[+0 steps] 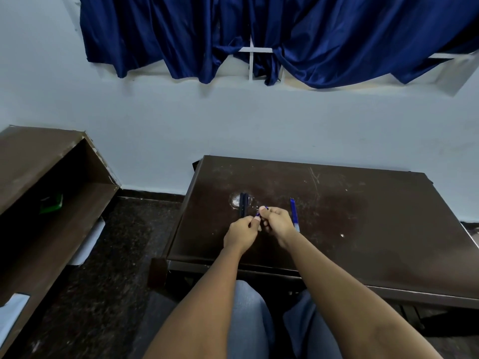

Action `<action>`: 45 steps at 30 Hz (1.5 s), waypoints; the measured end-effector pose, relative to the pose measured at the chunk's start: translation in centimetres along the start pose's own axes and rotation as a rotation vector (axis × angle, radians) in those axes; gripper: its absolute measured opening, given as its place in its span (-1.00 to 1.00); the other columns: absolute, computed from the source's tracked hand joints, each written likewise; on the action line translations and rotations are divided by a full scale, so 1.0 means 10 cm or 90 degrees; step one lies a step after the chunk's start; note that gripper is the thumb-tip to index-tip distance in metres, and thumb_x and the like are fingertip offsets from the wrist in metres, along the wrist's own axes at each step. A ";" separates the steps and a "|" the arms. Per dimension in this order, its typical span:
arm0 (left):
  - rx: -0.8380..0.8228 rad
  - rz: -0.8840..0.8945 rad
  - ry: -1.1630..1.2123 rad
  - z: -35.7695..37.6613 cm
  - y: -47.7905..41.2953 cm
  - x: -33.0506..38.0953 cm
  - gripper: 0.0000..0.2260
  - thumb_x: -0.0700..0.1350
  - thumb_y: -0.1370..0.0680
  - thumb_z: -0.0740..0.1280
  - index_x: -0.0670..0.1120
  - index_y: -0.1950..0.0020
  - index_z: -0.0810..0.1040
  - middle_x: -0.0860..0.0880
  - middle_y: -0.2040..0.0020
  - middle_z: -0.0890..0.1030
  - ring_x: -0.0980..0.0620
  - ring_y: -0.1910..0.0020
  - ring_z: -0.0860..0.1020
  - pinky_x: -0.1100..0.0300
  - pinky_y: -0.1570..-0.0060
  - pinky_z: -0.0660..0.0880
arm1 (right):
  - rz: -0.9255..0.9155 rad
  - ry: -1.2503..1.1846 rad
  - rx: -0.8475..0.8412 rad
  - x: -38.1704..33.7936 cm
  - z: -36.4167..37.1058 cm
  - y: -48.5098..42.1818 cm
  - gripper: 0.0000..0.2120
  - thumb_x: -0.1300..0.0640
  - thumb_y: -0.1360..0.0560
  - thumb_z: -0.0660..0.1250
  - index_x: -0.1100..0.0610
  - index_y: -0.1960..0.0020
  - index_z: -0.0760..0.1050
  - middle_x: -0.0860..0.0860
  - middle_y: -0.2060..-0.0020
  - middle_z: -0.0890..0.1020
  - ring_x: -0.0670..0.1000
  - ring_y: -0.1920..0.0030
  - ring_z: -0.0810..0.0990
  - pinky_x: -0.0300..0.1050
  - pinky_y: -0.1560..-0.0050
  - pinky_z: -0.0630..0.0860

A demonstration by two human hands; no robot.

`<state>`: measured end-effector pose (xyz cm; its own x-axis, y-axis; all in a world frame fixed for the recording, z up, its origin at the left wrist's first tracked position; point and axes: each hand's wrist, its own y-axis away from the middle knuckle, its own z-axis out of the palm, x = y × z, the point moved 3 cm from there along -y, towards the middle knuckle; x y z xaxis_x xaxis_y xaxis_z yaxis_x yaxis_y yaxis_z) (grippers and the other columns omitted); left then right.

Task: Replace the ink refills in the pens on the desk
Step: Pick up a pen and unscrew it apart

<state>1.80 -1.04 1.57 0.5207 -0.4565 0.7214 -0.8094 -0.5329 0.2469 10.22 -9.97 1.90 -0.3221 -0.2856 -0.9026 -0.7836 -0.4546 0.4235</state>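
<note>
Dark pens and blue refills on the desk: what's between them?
Head view: the left hand and right hand, both pinching a blue pen.

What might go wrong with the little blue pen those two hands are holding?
The left hand and right hand pinch the blue pen in the air over the desk; a small piece might slip out and roll away. The blue refills lie loose right beside the right wrist, so a careless move might knock them off their spot.
</note>
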 end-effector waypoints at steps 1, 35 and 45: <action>0.016 -0.003 -0.021 -0.03 0.02 0.00 -0.66 0.14 -0.59 0.06 0.04 0.23 0.50 0.03 0.21 0.57 -0.03 0.15 0.53 0.13 0.23 0.38 | 0.017 -0.014 -0.002 0.00 0.03 0.00 -0.73 0.12 -0.59 0.23 0.18 0.24 0.51 0.04 0.44 0.42 -0.04 0.42 0.34 -0.18 0.37 0.31; 0.026 -0.201 0.136 0.10 -0.21 -0.49 -0.64 0.08 -0.56 0.07 0.00 0.35 0.48 0.00 0.32 0.54 0.02 0.32 0.51 0.15 0.29 0.37 | 0.166 -0.023 0.179 0.39 0.26 -0.73 -0.73 0.07 -0.59 0.14 0.25 0.02 0.50 0.16 0.17 0.55 0.05 0.26 0.47 -0.02 0.14 0.44; 0.074 -0.097 0.209 0.11 -0.29 -0.63 -0.71 0.07 -0.59 0.14 0.05 0.19 0.58 0.03 0.34 0.54 0.09 0.34 0.51 0.23 0.31 0.42 | 0.123 0.296 0.140 0.48 0.12 -0.83 -0.62 -0.01 -0.46 0.44 0.24 -0.08 0.44 0.14 -0.03 0.60 0.15 0.01 0.64 0.08 -0.06 0.58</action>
<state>1.12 2.57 -4.41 0.5030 -0.1232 0.8555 -0.6834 -0.6626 0.3064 14.56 -6.58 -5.99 -0.2412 -0.7115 -0.6599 -0.8423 -0.1843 0.5066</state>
